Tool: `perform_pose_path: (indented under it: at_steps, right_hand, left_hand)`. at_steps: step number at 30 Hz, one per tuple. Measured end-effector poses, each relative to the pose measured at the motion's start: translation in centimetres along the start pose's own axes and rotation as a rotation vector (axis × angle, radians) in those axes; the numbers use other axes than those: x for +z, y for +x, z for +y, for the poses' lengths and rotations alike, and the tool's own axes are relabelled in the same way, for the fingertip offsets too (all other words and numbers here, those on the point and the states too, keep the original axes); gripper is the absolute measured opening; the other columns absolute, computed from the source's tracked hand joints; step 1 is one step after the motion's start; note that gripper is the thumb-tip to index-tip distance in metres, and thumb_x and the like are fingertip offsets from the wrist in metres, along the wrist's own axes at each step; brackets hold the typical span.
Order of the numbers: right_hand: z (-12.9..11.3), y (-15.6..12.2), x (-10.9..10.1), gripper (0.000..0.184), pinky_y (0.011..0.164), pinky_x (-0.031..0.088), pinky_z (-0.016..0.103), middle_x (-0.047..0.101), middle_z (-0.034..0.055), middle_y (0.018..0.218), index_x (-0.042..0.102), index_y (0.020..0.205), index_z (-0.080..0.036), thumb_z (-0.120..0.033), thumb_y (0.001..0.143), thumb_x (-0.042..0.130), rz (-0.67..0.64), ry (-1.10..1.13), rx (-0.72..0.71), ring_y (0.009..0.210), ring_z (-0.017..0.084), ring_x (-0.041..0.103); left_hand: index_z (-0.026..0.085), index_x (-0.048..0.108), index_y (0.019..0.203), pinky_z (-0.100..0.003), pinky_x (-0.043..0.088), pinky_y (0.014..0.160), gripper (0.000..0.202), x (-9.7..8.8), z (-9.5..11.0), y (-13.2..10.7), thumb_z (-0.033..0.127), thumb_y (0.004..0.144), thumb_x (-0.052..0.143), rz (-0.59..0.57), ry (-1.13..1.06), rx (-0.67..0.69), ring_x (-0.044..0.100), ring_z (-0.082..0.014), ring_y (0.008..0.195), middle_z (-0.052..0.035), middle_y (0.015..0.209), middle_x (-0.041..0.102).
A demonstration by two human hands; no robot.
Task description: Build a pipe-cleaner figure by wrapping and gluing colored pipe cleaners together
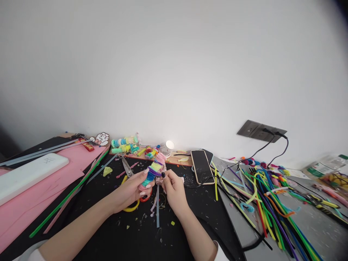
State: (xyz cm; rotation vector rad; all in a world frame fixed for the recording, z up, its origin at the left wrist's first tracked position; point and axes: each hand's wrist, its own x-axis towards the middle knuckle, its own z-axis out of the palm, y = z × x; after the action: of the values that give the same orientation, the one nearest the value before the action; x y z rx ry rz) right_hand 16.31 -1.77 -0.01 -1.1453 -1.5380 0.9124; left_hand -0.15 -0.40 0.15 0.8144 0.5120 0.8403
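Plain white wall (pixel 174 72) fills the upper half of the frame, dark outlet plate (pixel 250 128) at right with two black plugs in it. Below: counter (pixel 323 226), grey where it shows at lower right, black mat (pixel 103 235) across lower centre, covered in small scraps.

Striped fuzzy roll (pixel 156 167) (pink, yellow, purple, blue, teal) is just below frame centre, tilted, pink end up and right, held above the mat. Left hand (pixel 137 188) grips its lower end, fingers wrapped round. Right hand (pixel 173 185) is at the roll's right side, fingers curled in next to the purple band; can't tell what is pinched, if anything.

Scissors (pixel 127 167) lie on the mat behind the left hand, partly hidden, blades pointing up-left, yellow handle loop showing below the hand. Pale blue strip (pixel 158 210) runs down the mat between the forearms. Yellow-green scrap (pixel 107 171) sits left of the scissors.

Along the wall: similar striped rolls (pixel 125 141) left of centre, white cup (pixel 169 145) near centre. Phone (pixel 202 166) right of centre, screen dark.

Left side: pink sheet (pixel 77 157) with white case (pixel 35 174) on it, green stem (pixel 70 198) lying diagonally along the sheet's right edge.

Right side: loose multicolour pipe cleaners (pixel 276 210), clear bottle (pixel 324 166) at far right.
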Motion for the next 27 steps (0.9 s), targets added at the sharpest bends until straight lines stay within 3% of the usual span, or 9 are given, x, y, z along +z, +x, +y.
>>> perform_pose_path:
  at_steps: [9, 18, 22, 27]
  right_hand:
    - [0.43, -0.13, 0.03, 0.024, 0.047, 0.025, 0.022, 0.037, -0.0062, 0.052, 0.046, 0.070, -0.020, -0.031, 0.091, 0.042, -0.017, -0.045, -0.016, 0.047, 0.010, 0.032]
    - [0.51, -0.11, -0.04, 0.026, 0.047, 0.025, 0.022, 0.039, -0.0057, 0.053, 0.044, 0.068, -0.021, -0.033, 0.091, 0.042, 0.000, -0.076, -0.016, 0.048, 0.011, 0.033]
    - [0.64, -0.13, -0.03, 0.026, 0.047, 0.025, 0.022, 0.039, -0.0058, 0.054, 0.045, 0.070, -0.021, -0.033, 0.092, 0.041, -0.015, -0.092, -0.010, 0.048, 0.010, 0.033]
    - [0.93, -0.22, 0.02, 0.025, 0.048, 0.025, 0.021, 0.038, -0.0058, 0.055, 0.047, 0.071, -0.020, -0.032, 0.092, 0.041, -0.021, -0.109, -0.025, 0.048, 0.010, 0.032]
  left_hand:
    - [0.017, 0.051, 0.078, -0.021, 0.027, 0.051, 0.030, -0.18, -0.02, 0.00, 0.045, 0.090, 0.049, -0.030, -0.009, 0.003, 0.029, -0.0055, 0.047, 0.0042, 0.062, 0.045]
    - [0.017, 0.050, 0.073, -0.023, 0.037, 0.056, 0.033, -0.27, -0.28, -0.06, 0.046, 0.090, 0.047, -0.056, -0.039, -0.026, 0.029, -0.0057, 0.048, 0.0040, 0.066, 0.044]
    - [0.018, 0.048, 0.074, -0.021, 0.033, 0.054, 0.031, 0.01, -0.01, -0.19, 0.045, 0.089, 0.049, -0.033, 0.025, -0.027, 0.028, -0.0053, 0.048, 0.0050, 0.065, 0.042]
    - [0.018, 0.047, 0.077, -0.018, 0.019, 0.048, 0.029, 0.18, 0.05, -0.10, 0.044, 0.088, 0.053, 0.011, 0.105, -0.005, 0.020, -0.0045, 0.047, 0.0075, 0.059, 0.035]
